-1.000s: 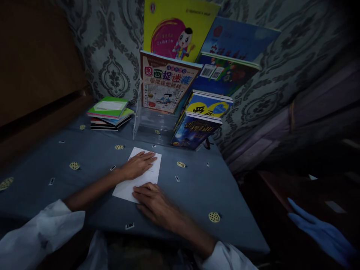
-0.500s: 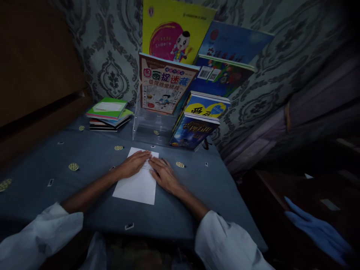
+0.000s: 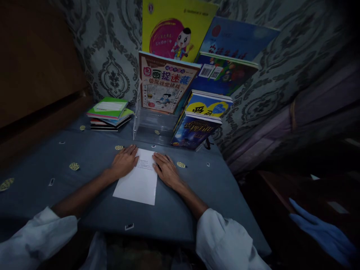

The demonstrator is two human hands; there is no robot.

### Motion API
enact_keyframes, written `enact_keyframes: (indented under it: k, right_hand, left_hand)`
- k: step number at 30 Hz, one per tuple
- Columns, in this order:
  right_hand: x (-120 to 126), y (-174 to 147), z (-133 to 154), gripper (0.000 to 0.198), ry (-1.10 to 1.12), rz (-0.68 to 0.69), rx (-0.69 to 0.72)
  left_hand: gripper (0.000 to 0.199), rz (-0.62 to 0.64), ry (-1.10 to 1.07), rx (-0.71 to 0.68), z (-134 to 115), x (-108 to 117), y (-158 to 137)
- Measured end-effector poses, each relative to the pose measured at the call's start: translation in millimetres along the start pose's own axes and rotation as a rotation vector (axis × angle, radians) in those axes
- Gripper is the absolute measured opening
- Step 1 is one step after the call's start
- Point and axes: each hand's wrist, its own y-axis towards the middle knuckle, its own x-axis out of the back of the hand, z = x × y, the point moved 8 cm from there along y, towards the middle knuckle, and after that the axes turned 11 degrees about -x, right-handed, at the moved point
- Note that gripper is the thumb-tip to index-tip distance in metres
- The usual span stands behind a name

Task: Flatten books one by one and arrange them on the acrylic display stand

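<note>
A white sheet of paper (image 3: 137, 187) lies flat before me, with a small block of print near its far end. Whether it is one leaf or a thin booklet, I cannot tell. My left hand (image 3: 125, 161) rests palm down over its far left edge, fingers stretched out. On the opposite edge lies my right hand (image 3: 166, 169), also palm down with extended fingers. Neither hand grips anything. Just beyond the paper stands a clear acrylic book rack (image 3: 153, 120).
Several picture books stand in the rack, including a brown-framed one (image 3: 168, 88) and a dark blue one (image 3: 194, 131). A stack of thin books (image 3: 109, 112) sits back left on the grey-blue tablecloth (image 3: 92, 157). A blue glove (image 3: 320, 228) lies lower right.
My hands have parted from the middle of the paper. The left slid left to the edge, the right slightly right, and the printed block shows more. The paper stays in place.
</note>
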Motion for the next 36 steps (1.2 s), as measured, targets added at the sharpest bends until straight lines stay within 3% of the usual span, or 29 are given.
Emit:
enact_keyframes:
  k: [8,18,31,36]
  right_hand:
    - [-1,1,-1,0.044,0.003,-0.016,0.011]
    - [0,-1,-1,0.045,0.009,-0.016,0.025]
    - [-3,4,9,0.05,-0.027,0.049,0.015]
    - [-1,4,6,0.051,-0.034,0.034,-0.03]
  left_hand:
    - [0.05,-0.038,-0.022,-0.016,-2,-5,1]
    - [0.051,-0.035,-0.145,-0.267,-38,-13,7]
    - [0.051,-0.041,-0.113,-0.215,-35,-14,6]
    - [0.054,-0.03,-0.072,-0.12,-17,-13,0]
